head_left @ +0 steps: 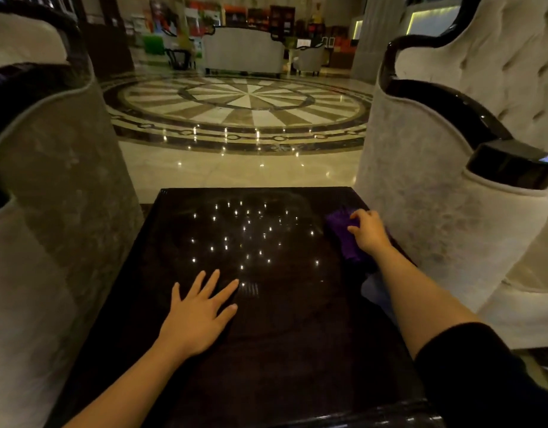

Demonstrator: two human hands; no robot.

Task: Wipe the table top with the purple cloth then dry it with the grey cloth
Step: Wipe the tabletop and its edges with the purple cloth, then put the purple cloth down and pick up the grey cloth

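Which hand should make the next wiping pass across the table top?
Right. The right hand already rests on the purple cloth at the table's far right edge; the left hand lies flat and empty on the near left.

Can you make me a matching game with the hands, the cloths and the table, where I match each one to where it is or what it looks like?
Things:
1. left hand
2. right hand
3. purple cloth
4. table top

Clues:
A. dark and shiny, with little lights reflected in it
B. lying near the table's far right corner
C. spread flat on the table, holding nothing
D. resting on a cloth

Pairs: 1-C, 2-D, 3-B, 4-A

A pale cloth peeks out beside the right forearm; its colour is hard to tell here.
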